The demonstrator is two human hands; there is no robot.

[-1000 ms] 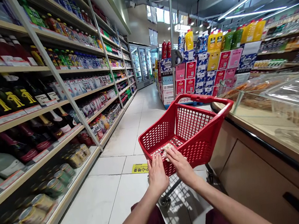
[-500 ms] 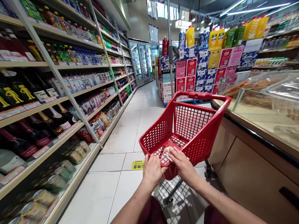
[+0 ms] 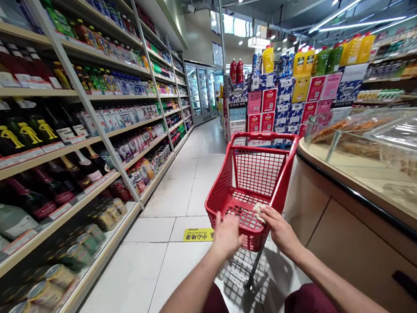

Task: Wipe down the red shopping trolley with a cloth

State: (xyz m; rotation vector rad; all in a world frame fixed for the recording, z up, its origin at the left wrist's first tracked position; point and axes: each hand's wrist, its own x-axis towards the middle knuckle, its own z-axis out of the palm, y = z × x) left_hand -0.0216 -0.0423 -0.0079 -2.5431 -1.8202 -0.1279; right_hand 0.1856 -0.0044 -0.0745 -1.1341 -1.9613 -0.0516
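Note:
A red plastic shopping cart [image 3: 217, 190] with gridded walls stands in front of me, angled on its wheeled metal frame. My right hand [image 3: 281, 230] pinches a crumpled off-white wad [image 3: 259, 211], tissue or cloth, by the cart's near right corner. Whether that hand also touches the rim, I cannot tell. At the near left corner my left hand [image 3: 226, 234] holds nothing; its fingers are apart and slightly blurred. The cart's basket shows only its grid floor.
Shelves [image 3: 131, 119] of bottles and cans line the left side. A counter [image 3: 346, 212] with clear food covers curves along the right, close to the cart. Stacked cartons [image 3: 284, 100] stand ahead. A yellow caution sticker [image 3: 197, 234] lies on the tiled floor.
The cart has swung round, its far end moving left and its near end right. My left hand has come off the near rim, and my right hand has shifted right with the wad.

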